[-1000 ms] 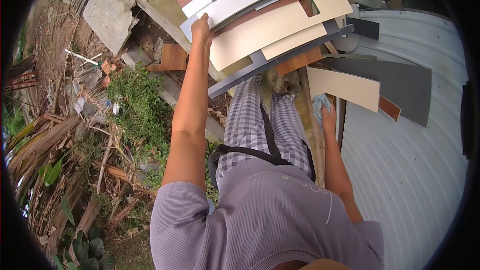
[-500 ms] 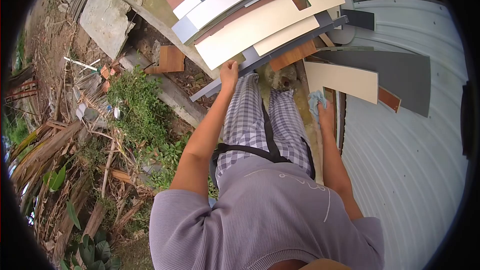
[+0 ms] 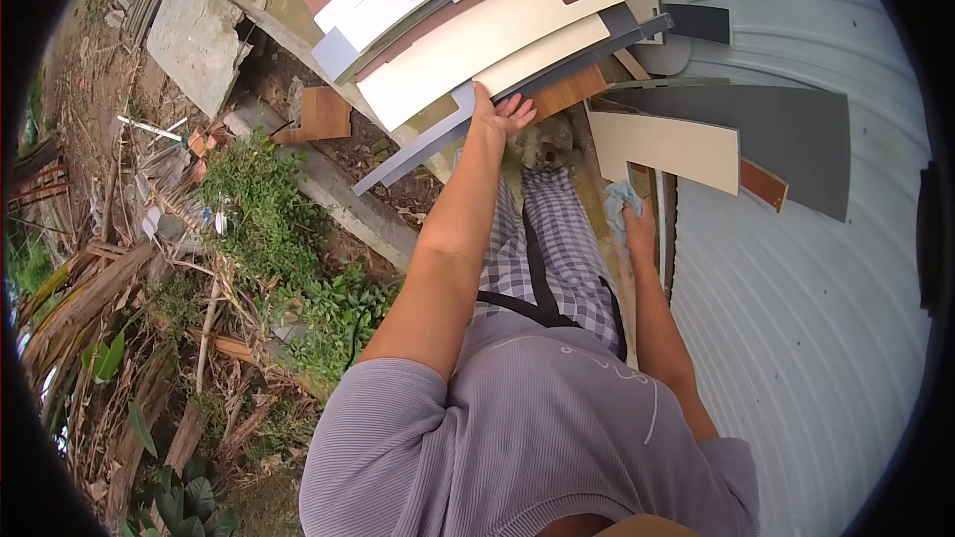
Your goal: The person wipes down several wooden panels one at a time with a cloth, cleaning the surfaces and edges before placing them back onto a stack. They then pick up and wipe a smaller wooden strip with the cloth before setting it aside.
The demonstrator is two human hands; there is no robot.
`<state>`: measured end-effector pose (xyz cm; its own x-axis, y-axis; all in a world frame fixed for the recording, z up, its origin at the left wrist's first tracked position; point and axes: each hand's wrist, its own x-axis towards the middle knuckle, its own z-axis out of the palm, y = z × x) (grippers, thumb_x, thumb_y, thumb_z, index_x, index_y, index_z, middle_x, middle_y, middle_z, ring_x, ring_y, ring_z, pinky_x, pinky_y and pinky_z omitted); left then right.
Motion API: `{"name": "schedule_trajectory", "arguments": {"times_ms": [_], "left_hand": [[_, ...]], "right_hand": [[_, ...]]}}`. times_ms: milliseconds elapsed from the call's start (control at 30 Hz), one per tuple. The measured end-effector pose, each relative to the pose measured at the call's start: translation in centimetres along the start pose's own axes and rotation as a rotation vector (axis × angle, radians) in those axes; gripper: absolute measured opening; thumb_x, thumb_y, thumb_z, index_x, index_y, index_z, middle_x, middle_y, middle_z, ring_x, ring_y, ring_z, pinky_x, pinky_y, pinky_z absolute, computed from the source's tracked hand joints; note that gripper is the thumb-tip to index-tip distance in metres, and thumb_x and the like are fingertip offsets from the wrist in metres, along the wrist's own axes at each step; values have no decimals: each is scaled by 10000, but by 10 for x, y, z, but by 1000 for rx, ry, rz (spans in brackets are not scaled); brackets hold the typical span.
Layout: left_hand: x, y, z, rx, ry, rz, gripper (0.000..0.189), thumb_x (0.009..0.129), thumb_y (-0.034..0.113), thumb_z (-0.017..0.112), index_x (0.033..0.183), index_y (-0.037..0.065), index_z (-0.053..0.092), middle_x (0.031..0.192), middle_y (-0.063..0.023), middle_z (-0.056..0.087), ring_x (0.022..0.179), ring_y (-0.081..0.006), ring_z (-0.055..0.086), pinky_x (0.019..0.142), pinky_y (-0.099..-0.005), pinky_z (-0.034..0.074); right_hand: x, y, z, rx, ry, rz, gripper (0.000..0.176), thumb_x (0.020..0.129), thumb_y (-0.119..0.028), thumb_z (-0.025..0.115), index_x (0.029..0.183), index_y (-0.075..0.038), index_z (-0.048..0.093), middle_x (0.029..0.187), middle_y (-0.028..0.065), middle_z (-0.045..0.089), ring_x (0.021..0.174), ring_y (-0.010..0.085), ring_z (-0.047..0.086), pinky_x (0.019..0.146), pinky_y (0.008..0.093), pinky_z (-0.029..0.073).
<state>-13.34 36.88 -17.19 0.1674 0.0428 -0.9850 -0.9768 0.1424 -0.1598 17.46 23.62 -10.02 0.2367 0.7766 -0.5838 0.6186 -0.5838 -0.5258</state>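
Note:
My left hand (image 3: 503, 117) is at the near edge of a pile of flat boards. Its thumb points up against the edge of a narrow cream board (image 3: 542, 55), and its fingers are spread below, near a dark grey strip (image 3: 582, 63) and a wood-grain board (image 3: 569, 94). A long cream board with a rectangular cutout (image 3: 438, 65) lies just above. To the left, a pale grey L-shaped strip (image 3: 408, 151) sticks out of the pile. Low at my side, my right hand (image 3: 640, 226) is closed around a crumpled light blue cloth (image 3: 619, 205).
Corrugated metal sheeting (image 3: 796, 338) covers the right side, with a large dark grey panel (image 3: 796, 144) and a cream panel (image 3: 686, 147) leaning there. Left are green plants (image 3: 254, 189), dry stalks, a broken concrete slab (image 3: 194, 40) and a concrete curb (image 3: 348, 204).
My left hand has slid right along the pile's near edge, and its fingers have spread out. My right hand still grips the cloth. The view has shifted slightly.

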Motion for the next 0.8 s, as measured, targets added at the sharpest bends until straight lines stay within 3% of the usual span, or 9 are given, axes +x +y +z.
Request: {"name": "schedule_trajectory", "arguments": {"times_ms": [100, 267, 333, 400, 467, 533, 600, 633, 800], "left_hand": [[8, -2, -3, -39, -35, 24, 860, 722, 632, 583, 1280, 26, 337, 1181, -149, 530, 1093, -412, 488, 937, -580, 365], [7, -11, -12, 25, -75, 92, 893, 710, 645, 576, 1284, 9, 325, 1175, -154, 528, 1079, -407, 498, 927, -591, 372], [9, -20, -13, 13, -80, 102, 895, 708, 646, 576, 1281, 6, 325, 1173, -155, 527, 1072, -406, 502, 922, -592, 377], [12, -28, -13, 48, -53, 152, 900, 726, 669, 530, 1282, -6, 318, 1173, -157, 522, 1039, -401, 520, 889, -585, 409], [26, -35, -16, 82, -50, 214, 851, 759, 661, 494, 1263, -4, 328, 1147, -169, 529, 1003, -403, 540, 852, -578, 432], [32, -41, -19, 114, -48, 273, 805, 791, 652, 457, 1245, -3, 337, 1122, -180, 536, 966, -406, 559, 815, -572, 456], [31, -47, -17, 217, -79, 453, 717, 849, 616, 382, 1263, 34, 333, 1126, -180, 533, 930, -395, 576, 769, -547, 481], [29, -45, -16, 168, -92, 430, 594, 892, 517, 405, 1266, 60, 341, 1131, -173, 526, 912, -385, 586, 740, -518, 497], [33, -47, -22, 88, -193, 504, 447, 899, 334, 518, 1213, 51, 374, 1117, -167, 518, 909, -370, 591, 737, -478, 518]], "right_hand": [[1, 13, -19, 20, -9, 18, 337, 813, -246, 533, 1043, 0, 553, 942, 197, 618, 896, 314, 590, 787, 352, 432], [10, 34, -46, -54, -11, -4, 330, 820, -227, 530, 1054, 5, 551, 938, 196, 616, 885, 296, 588, 783, 343, 430], [14, 41, -59, -53, 6, -61, 300, 824, -220, 539, 1024, 1, 571, 862, 147, 628, 794, 218, 578, 736, 314, 435], [27, 58, -66, -74, -8, -67, 298, 827, -219, 535, 1023, 3, 572, 867, 146, 626, 797, 221, 577, 738, 313, 435], [41, 78, -74, -133, 22, -109, 334, 821, -237, 528, 1049, 5, 553, 915, 205, 614, 871, 316, 589, 771, 354, 433], [44, 68, -89, -121, -19, -105, 318, 821, -234, 532, 1034, 0, 556, 904, 205, 616, 862, 323, 591, 760, 360, 438], [45, 56, -102, -109, -26, -85, 330, 816, -256, 540, 1032, -8, 560, 920, 207, 620, 882, 337, 592, 761, 374, 440], [48, 58, -107, -107, -20, -130, 332, 818, -256, 539, 1041, -11, 561, 921, 204, 622, 883, 333, 593, 767, 372, 440], [73, 65, -125, -160, -11, -212, 318, 829, -232, 536, 1060, -15, 561, 911, 178, 624, 854, 273, 596, 776, 335, 439]]}}
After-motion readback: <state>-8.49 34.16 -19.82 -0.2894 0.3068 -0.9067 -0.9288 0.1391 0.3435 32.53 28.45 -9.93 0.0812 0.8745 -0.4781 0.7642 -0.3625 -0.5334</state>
